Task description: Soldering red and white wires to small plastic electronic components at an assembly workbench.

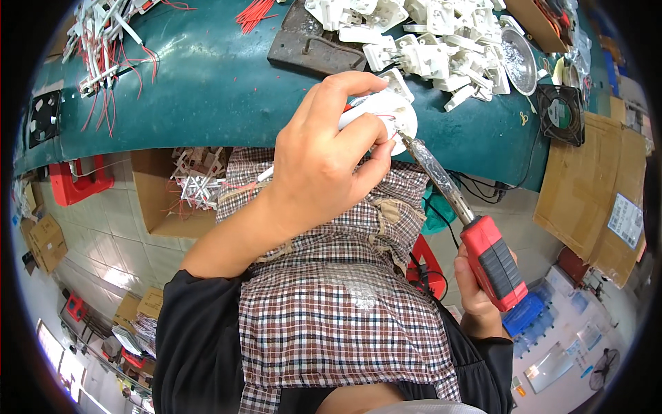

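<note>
Above the near edge of the green bench, my left hand [321, 155] is closed on a round white plastic part [408, 117]. A bit of thin red wire shows on it, and the fingers cover much of it. My right hand [474, 293] is wrapped round the red and black handle of a soldering iron [493, 262]. Its metal barrel slants up and left, with the tip at the white part by my left fingertips. Whether the tip touches a wire or only the plastic, I cannot tell.
White plastic housings [441, 58] are heaped at the back, beside a dark metal block [317, 52] and a metal dish [518, 62]. Red wires [255, 15] and wired white pieces [103, 52] lie left. Small fans [562, 114] and a cardboard box [589, 193] stand around.
</note>
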`<action>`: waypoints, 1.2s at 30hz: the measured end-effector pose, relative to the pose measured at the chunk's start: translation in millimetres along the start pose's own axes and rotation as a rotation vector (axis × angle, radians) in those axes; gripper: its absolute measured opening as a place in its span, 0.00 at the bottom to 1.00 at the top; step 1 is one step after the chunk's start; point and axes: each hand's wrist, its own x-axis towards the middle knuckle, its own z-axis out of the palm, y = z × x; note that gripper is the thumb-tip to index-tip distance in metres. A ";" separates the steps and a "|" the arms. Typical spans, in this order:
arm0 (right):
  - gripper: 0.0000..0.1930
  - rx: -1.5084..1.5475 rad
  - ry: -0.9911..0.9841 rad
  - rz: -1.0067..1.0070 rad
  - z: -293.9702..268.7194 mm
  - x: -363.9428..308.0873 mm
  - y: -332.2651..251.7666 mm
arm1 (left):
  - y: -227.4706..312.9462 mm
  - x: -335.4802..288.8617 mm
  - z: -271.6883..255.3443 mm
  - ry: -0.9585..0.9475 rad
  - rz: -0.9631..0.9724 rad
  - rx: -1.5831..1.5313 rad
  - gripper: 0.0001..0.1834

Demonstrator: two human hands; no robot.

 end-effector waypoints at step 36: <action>0.11 -0.052 -0.055 -0.002 -10.4 10.5 -5.8 | -6.3 5.9 -5.2 -0.064 0.063 -0.073 0.11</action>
